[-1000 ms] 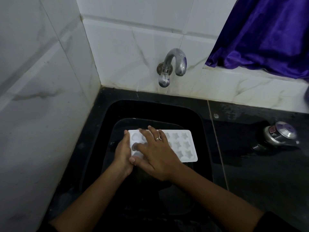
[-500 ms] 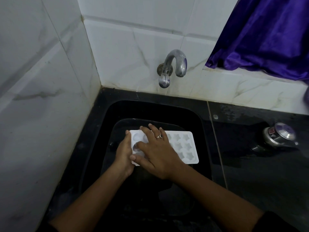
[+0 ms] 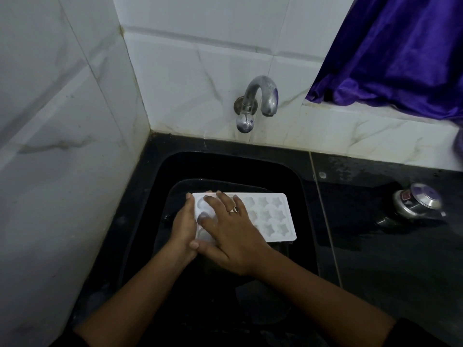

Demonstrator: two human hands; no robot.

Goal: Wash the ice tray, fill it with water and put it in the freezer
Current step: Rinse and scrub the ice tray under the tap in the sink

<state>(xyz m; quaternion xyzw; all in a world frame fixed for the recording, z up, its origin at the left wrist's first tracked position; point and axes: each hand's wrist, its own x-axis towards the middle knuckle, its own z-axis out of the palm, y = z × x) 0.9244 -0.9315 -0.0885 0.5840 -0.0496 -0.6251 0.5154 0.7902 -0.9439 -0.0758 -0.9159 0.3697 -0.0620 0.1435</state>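
Note:
A white ice tray [image 3: 271, 216] with star-shaped and round cells lies level over a dark basin inside the black sink [image 3: 295, 176]. My left hand [image 3: 184, 226] grips the tray's left short edge. My right hand [image 3: 230, 234], a ring on one finger, lies flat on the tray's left half with its fingers spread over the round cells; one fingertip presses into a cell. The tray's right half shows uncovered. A steel tap [image 3: 260, 101] juts from the tiled wall above the sink; no water runs from it.
White marble-look tiled walls close in the left and back. A purple curtain [image 3: 400, 51] hangs over the ledge at the upper right. On the black counter to the right lies a steel pressure-cooker lid [image 3: 416, 204].
My right hand's fingers have shifted slightly across the round cells at the tray's left end. The tray and my left hand stay almost where they were.

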